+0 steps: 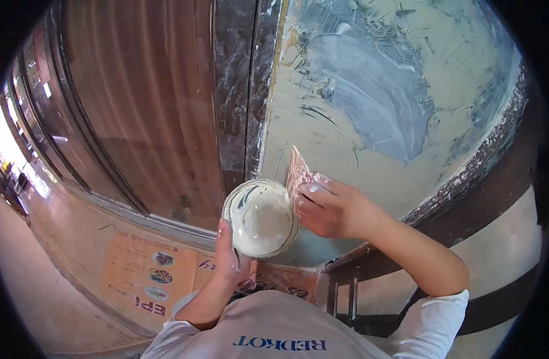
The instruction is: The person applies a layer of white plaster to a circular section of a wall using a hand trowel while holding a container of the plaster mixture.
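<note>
My left hand [230,256] grips a round bowl [227,210] from below and the side, its thumb up along the rim. Wet cream-coloured paste [263,222] lies inside, with a darker streak near the far edge. Just right of the bowl, my right hand [328,205] is closed on a thin, flat scraper [297,166] smeared with paste, its pointed corner upward. Paste also coats the fingers of that hand. Ahead is a wall panel [322,143] spread with cream paste; a smooth grey patch [376,90] shows in its middle. Whether the scraper touches the panel, I cannot tell.
A dark, paste-stained frame post [233,90] borders the panel on the left, beside a brown glossy door [137,102]. A dark ledge [484,203] curves along the right. Below lies an orange printed banner [128,269] on the floor. Bright light enters at far left.
</note>
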A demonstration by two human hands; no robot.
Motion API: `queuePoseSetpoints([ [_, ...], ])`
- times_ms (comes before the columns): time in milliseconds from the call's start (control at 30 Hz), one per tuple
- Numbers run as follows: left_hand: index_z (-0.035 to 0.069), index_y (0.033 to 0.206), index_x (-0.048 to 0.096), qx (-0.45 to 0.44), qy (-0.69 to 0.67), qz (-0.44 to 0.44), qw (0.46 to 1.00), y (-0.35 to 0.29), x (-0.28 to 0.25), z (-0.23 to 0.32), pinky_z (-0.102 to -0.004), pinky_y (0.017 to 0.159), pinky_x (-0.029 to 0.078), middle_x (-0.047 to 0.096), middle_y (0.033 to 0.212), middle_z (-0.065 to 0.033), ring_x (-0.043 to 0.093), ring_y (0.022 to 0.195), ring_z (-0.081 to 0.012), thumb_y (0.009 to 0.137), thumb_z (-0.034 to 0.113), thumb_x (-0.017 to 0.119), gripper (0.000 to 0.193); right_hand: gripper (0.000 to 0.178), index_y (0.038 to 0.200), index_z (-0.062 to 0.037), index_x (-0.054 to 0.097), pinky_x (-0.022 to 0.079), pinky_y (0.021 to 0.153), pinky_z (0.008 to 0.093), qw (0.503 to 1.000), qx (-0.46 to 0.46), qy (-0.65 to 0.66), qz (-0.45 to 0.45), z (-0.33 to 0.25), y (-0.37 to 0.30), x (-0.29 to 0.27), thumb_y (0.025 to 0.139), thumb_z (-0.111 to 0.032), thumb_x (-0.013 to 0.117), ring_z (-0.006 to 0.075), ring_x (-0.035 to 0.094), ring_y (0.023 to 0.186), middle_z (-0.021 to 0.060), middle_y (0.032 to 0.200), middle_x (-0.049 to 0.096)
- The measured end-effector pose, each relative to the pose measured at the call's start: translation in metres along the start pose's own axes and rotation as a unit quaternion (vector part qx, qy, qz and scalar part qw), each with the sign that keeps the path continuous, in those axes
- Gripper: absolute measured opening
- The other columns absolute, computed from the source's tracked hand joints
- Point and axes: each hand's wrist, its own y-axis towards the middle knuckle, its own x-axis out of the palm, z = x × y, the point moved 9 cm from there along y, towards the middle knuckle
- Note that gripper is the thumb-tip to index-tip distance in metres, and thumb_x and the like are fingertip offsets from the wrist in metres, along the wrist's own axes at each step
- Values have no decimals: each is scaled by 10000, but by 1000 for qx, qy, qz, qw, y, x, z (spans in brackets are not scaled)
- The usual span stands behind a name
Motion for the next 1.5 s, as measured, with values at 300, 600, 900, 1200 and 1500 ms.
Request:
queuePoseSetpoints([
  [300, 32, 1446, 342, -22, 18, -23, 999, -8, 5, 8, -420, 1113, 371, 446, 1445, -131, 459, 1317, -250, 1047, 355, 399, 517, 187, 885, -108, 648, 491, 921, 359, 993, 87, 46, 61, 18, -4, -7, 740, -214, 699, 167, 585, 985, 6, 959, 607],
  [600, 27, 1433, 373, -108, 24, -21, 994, -14, 8, -19, -426, 1090, 408, 492, 1410, -149, 499, 1285, -268, 1039, 443, 365, 574, 200, 903, -155, 655, 491, 846, 399, 991, 72, 112, 27, 26, 5, -18, 745, -250, 733, 185, 585, 950, -25, 923, 605],
  [900, 24, 1436, 370, -102, 12, -43, 994, -18, 11, -22, -413, 1082, 410, 488, 1416, -145, 495, 1291, -256, 1036, 439, 384, 577, 251, 930, -109, 638, 488, 694, 390, 914, 302, 273, -8, 73, -11, -27, 742, -242, 740, 270, 605, 794, 58, 820, 607],
  [1200, 28, 1441, 372, -78, -9, -55, 995, -16, 12, -12, -408, 1108, 378, 477, 1435, -129, 474, 1313, -242, 1039, 454, 354, 585, 255, 959, -61, 600, 477, 721, 399, 805, 453, 381, 32, 64, -74, 12, 772, -191, 716, 327, 608, 832, 133, 871, 616],
  [1500, 37, 1440, 376, -59, 47, -4, 997, -12, -17, -14, -412, 1072, 428, 493, 1414, -142, 512, 1272, -259, 1032, 503, 316, 622, 342, 879, -104, 554, 416, 724, 422, 850, 457, 221, 141, 17, -117, 33, 610, -129, 764, 322, 528, 814, 83, 855, 562],
])
